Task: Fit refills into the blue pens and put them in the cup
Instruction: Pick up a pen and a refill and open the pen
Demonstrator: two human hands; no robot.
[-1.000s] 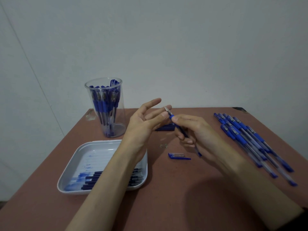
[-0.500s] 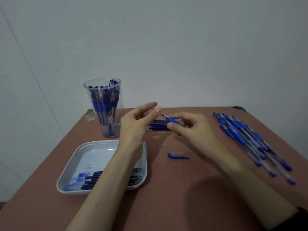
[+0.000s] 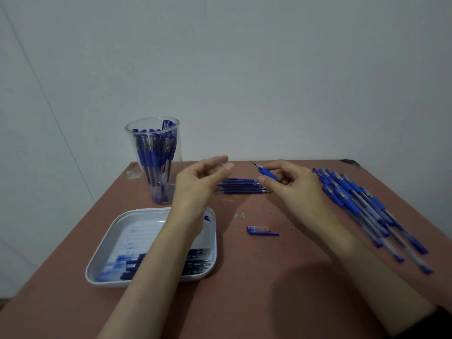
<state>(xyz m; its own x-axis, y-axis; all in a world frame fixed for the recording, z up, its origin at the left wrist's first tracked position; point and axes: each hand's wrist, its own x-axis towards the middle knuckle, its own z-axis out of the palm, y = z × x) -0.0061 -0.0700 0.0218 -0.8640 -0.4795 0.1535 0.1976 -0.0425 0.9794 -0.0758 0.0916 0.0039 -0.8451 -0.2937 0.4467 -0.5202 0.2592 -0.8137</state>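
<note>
My right hand (image 3: pixel 293 189) grips a blue pen (image 3: pixel 266 172) by its rubber grip, tip pointing up and to the left. My left hand (image 3: pixel 200 184) hovers a short way to the left, fingers loosely curled and holding nothing I can see. Between and behind the hands lies a short row of dark blue refills (image 3: pixel 244 186) on the table. A clear plastic cup (image 3: pixel 156 167) with several blue pens stands at the back left. A loose blue pen cap (image 3: pixel 260 231) lies in front of the hands.
Several blue pens (image 3: pixel 362 209) lie side by side along the right of the brown table (image 3: pixel 244 277). A white, ink-stained tray (image 3: pixel 127 231) with several dark refills sits front left, partly under my left forearm. Small scraps (image 3: pixel 241 215) lie near the cap.
My left hand has let go of the pen tip and drawn away to the left. My right hand keeps the pen and has shifted slightly right.
</note>
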